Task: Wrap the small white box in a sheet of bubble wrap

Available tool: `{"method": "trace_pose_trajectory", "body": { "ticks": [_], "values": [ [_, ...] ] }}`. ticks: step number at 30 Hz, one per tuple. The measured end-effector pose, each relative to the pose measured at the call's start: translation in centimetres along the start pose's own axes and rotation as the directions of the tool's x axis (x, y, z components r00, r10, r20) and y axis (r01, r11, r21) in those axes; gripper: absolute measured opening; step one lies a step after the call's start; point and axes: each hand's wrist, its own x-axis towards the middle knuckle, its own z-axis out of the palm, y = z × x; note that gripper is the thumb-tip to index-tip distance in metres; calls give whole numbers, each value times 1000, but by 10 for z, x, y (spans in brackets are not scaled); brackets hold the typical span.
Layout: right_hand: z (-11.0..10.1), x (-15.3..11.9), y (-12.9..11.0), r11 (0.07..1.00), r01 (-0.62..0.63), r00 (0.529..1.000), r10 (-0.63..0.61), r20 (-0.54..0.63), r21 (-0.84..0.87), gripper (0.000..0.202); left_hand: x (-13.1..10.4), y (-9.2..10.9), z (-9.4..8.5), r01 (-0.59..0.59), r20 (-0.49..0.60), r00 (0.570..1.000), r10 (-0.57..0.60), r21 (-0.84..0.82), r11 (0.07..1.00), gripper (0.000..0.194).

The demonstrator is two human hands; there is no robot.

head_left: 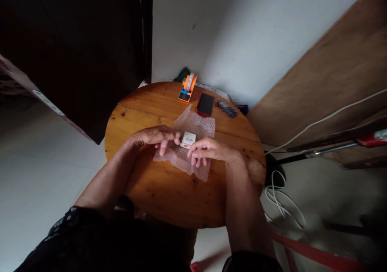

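Observation:
A small white box [189, 138] with a barcode and a red mark lies on a sheet of pink-tinted bubble wrap [208, 127]. My left hand [157, 138] hovers at the box's left side, its fingers apart and a little blurred, with nothing in them. On the other side is my right hand [208, 150], fingers loosely bent and spread, close to the box's lower right corner. Whether those fingertips touch the box or the wrap, I cannot tell. Part of the wrap is hidden beneath both hands.
Everything lies on a round wooden table [169, 187]. Toward the back stand an orange and blue tape dispenser [188, 87], a dark-screened phone in red [205, 104] and a blurred-out dark object [226, 108]. A white wall rises behind; a white cable [284, 199] coils on the floor at right.

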Motion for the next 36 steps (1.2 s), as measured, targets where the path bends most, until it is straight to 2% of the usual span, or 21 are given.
{"method": "trace_pose_trajectory", "body": {
  "ticks": [1,2,4,6,7,8,9,11,14,16,17,19,21,23,25,27,28,32,33,34,36],
  "values": [
    [-2,0,2,1000,-13,1000,13,-6,-12,41,-2,0,-3,29,52,998,-35,114,993,41],
    [-5,1,4,1000,-5,998,4,-60,-21,39,-3,-1,-6,62,-18,998,-60,228,972,31],
    [-13,1,11,997,56,959,-68,-276,-52,34,-1,-4,-8,132,-302,953,-19,357,925,19],
    [-18,4,16,984,117,841,-171,-513,-136,28,4,-5,-4,116,-522,848,88,345,931,23],
    [-18,7,18,973,127,782,-217,-584,-191,26,7,-5,-1,58,-549,824,140,328,943,28],
    [-16,11,19,962,121,746,-251,-617,-246,29,10,-5,5,-6,-547,815,191,322,947,32],
    [-13,16,19,949,108,739,-275,-615,-296,37,12,-5,11,-66,-519,819,245,339,938,36],
    [-4,26,17,918,63,773,-294,-562,-393,49,17,-5,23,-143,-435,841,322,394,908,56],
    [4,31,14,862,-43,809,-266,-523,-505,34,24,-9,40,-141,-270,918,291,464,875,94],
    [-4,22,16,870,-79,789,-243,-564,-486,26,29,-13,47,-138,-199,938,283,534,834,102],
    [-11,14,18,893,-80,755,-235,-612,-443,27,31,-15,50,-136,-165,947,274,567,812,105],
    [-28,-3,27,913,-129,605,-238,-760,-388,32,33,-16,54,-113,-112,967,228,612,783,109],
    [-45,-20,38,891,-310,483,-154,-862,-333,32,34,-15,58,-79,-89,981,174,636,768,112],
    [-55,-31,50,776,-572,385,-33,-922,-266,32,33,-12,62,-55,-86,985,147,658,751,113],
    [-60,-36,58,680,-697,342,36,-939,-228,37,33,-10,65,-39,-84,987,134,688,725,113],
    [-60,-36,60,679,-690,330,-15,-944,-252,47,33,-7,67,-23,-80,990,113,710,704,113],
    [-58,-35,57,706,-648,313,-96,-945,-286,51,32,-6,67,-17,-78,992,104,716,698,114],
    [-37,-21,30,771,-306,182,-529,-829,-559,43,31,-3,67,-1,-78,994,82,716,698,115],
    [-26,-15,20,753,-196,204,-596,-777,-629,38,32,-4,67,-4,-81,993,87,713,701,116],
    [-13,-7,11,727,-86,256,-644,-720,-681,33,32,-5,68,-12,-89,990,107,709,706,116],
    [16,11,-6,647,59,416,-708,-571,-760,28,34,-11,72,-26,-140,975,172,698,716,111]
  ]
}}
